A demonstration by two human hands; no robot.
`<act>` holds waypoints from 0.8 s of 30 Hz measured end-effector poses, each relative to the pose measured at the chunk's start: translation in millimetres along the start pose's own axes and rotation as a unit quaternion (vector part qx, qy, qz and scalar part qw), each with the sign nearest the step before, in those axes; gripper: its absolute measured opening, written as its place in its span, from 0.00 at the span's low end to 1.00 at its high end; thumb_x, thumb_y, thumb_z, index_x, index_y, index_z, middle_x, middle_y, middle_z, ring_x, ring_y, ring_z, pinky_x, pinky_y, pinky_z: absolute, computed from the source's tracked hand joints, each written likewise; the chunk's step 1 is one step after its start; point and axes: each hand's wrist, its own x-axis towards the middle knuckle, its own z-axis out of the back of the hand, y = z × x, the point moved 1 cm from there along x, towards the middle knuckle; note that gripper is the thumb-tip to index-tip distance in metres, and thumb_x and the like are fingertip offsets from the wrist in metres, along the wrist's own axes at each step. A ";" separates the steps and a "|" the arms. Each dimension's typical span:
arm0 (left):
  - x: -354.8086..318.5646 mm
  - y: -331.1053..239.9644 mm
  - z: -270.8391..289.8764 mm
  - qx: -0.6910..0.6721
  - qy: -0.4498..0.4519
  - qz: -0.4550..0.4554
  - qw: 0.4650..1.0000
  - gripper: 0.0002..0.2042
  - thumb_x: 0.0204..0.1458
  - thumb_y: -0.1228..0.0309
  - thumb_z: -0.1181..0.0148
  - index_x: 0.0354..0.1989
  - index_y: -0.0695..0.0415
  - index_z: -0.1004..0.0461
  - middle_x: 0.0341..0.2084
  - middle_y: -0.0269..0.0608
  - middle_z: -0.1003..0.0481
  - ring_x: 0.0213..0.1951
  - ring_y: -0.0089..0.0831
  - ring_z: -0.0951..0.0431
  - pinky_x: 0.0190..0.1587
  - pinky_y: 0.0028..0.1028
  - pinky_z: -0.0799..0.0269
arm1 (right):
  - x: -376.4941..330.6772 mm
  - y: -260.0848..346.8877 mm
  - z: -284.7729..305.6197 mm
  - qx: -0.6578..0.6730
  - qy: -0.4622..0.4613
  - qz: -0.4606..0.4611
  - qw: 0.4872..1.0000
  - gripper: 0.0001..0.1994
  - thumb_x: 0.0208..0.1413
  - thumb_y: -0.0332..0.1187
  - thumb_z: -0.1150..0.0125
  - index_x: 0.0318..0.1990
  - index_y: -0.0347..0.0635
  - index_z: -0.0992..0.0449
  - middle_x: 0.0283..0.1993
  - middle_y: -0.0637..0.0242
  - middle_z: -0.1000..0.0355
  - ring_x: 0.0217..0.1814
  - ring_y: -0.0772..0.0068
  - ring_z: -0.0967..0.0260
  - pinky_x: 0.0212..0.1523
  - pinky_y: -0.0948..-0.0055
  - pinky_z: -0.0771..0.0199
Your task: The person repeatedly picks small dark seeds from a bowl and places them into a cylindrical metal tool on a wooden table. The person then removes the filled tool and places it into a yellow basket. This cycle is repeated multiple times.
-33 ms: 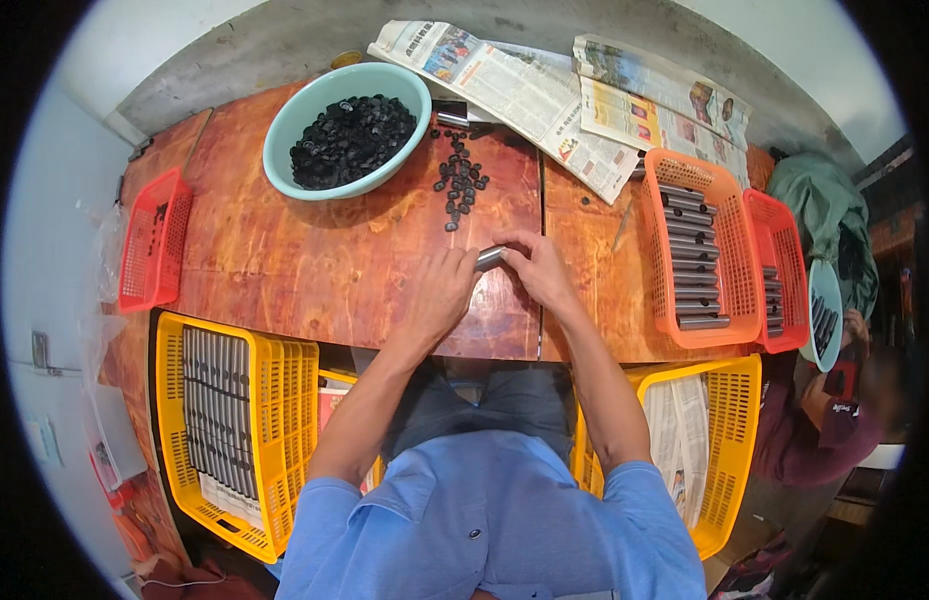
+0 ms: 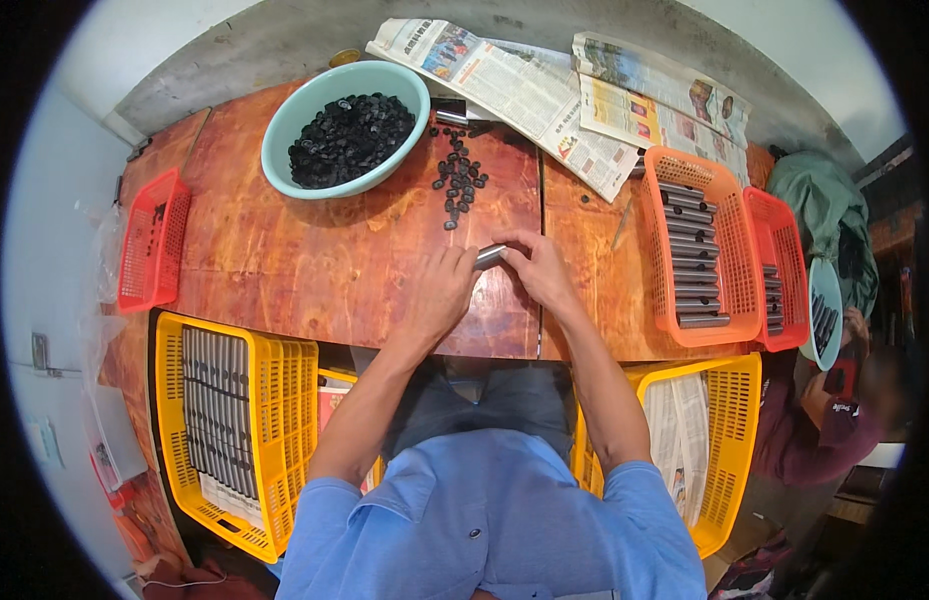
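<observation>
A short grey metal tube (image 2: 490, 255) is held between both hands over the middle of the wooden table (image 2: 284, 270). My left hand (image 2: 439, 295) grips its left end. My right hand (image 2: 537, 270) grips its right end. Just beyond the hands lies a small scatter of black caps (image 2: 458, 182). A teal bowl (image 2: 284, 125) at the back left is filled with more black caps.
An orange basket (image 2: 729, 215) of grey tubes and a red basket (image 2: 789, 245) stand at the right. A yellow crate (image 2: 284, 400) of tubes sits low left, and another yellow crate (image 2: 734, 400) low right. Newspapers (image 2: 524, 85) lie at the back. A small red basket (image 2: 149, 245) is at the far left, and another person (image 2: 824, 420) sits at the right.
</observation>
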 end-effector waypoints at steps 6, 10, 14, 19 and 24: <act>-1.7 -5.7 2.4 0.003 -0.023 0.000 1.000 0.19 0.53 0.69 0.31 0.53 0.58 0.25 0.42 0.44 0.24 0.45 0.44 0.24 0.46 0.41 0.28 | -4.0 -24.7 -2.3 -0.064 -0.051 0.172 0.982 0.10 0.58 0.24 0.38 0.46 0.34 0.18 0.47 0.55 0.19 0.49 0.58 0.20 0.51 0.65 0.23; -3.3 -6.6 3.6 -0.014 -0.008 0.009 1.000 0.19 0.53 0.67 0.30 0.52 0.57 0.24 0.42 0.43 0.24 0.45 0.44 0.23 0.46 0.40 0.28 | -6.1 -32.9 -1.8 -0.055 -0.052 0.171 0.982 0.10 0.58 0.26 0.37 0.45 0.35 0.18 0.46 0.54 0.20 0.48 0.54 0.21 0.51 0.64 0.23; -1.9 -0.7 4.2 -0.019 -0.004 0.004 1.000 0.17 0.52 0.67 0.30 0.50 0.57 0.22 0.40 0.42 0.24 0.43 0.44 0.23 0.45 0.40 0.27 | 1.3 -3.0 -2.6 -0.128 -0.043 0.142 0.981 0.09 0.59 0.32 0.37 0.43 0.36 0.18 0.42 0.54 0.21 0.46 0.51 0.23 0.49 0.60 0.24; 5.7 1.3 11.6 -0.036 0.011 -0.012 0.999 0.16 0.52 0.68 0.30 0.49 0.57 0.22 0.38 0.42 0.24 0.41 0.43 0.23 0.43 0.39 0.27 | 46.8 12.4 -29.6 -0.289 -0.145 0.216 0.921 0.13 0.60 0.38 0.37 0.40 0.36 0.20 0.40 0.52 0.27 0.47 0.47 0.29 0.49 0.51 0.30; 8.2 8.7 10.1 -0.048 0.024 -0.002 0.999 0.16 0.53 0.69 0.31 0.48 0.58 0.22 0.37 0.43 0.25 0.41 0.44 0.23 0.43 0.39 0.27 | 61.9 2.1 -45.1 -0.386 -0.164 0.184 0.889 0.14 0.62 0.38 0.40 0.44 0.35 0.24 0.46 0.48 0.31 0.53 0.45 0.35 0.52 0.49 0.36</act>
